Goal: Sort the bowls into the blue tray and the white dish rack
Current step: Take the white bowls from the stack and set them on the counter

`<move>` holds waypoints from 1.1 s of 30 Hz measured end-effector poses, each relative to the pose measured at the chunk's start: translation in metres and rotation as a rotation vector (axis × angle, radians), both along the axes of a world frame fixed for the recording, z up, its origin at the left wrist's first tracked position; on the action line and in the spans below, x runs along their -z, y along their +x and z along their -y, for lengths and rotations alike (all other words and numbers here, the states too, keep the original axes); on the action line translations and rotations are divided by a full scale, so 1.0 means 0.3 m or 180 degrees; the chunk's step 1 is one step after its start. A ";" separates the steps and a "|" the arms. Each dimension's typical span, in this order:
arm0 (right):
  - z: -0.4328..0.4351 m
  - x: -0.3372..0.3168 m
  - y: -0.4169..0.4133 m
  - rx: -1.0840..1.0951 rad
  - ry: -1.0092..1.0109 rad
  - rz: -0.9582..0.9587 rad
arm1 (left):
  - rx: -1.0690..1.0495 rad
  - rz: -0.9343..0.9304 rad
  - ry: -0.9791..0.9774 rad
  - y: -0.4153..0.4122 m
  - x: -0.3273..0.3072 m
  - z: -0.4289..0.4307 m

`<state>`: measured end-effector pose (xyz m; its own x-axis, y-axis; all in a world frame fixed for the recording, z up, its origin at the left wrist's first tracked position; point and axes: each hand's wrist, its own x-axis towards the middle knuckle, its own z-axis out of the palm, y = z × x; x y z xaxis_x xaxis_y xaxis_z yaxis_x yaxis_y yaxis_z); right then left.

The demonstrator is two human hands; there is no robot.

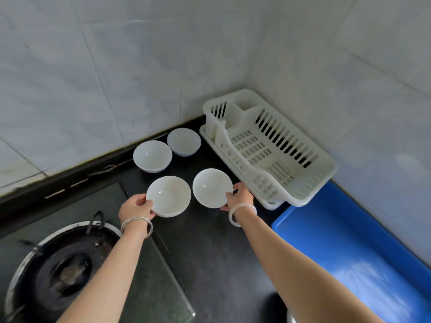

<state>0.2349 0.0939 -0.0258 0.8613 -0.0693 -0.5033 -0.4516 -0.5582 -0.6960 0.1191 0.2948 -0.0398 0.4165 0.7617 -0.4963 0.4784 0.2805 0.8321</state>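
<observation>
A: Where does your one view sit?
B: On your head, high over the counter (210,241), tipped forward and steeply down.
A: Facing which way?
B: Into the tiled corner (245,73) where two walls meet; the wide lens bows the edges.
A: How near?
B: Close: your forearms enter from the bottom edge, and your left hand (135,206) and right hand (240,194) land just below mid-frame. The stove (63,271) fills the lower left, the blue tray (338,241) the lower right, the white dish rack (330,167) right of centre.

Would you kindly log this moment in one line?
left hand grips left bowl; right hand grips right bowl; rack holds no bowls
</observation>
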 end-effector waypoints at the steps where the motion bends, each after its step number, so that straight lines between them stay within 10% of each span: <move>1: -0.017 0.011 0.010 0.0031 0.0004 -0.0073 | -0.0041 0.0014 -0.0042 0.009 0.006 -0.011; 21: -0.090 0.111 0.013 0.1309 0.1714 -0.0797 | -0.0567 0.0615 -0.1069 0.047 0.099 -0.028; 33: -0.167 0.122 0.092 0.1303 0.1629 -0.0651 | -0.0789 0.0731 -0.1359 0.063 0.093 0.002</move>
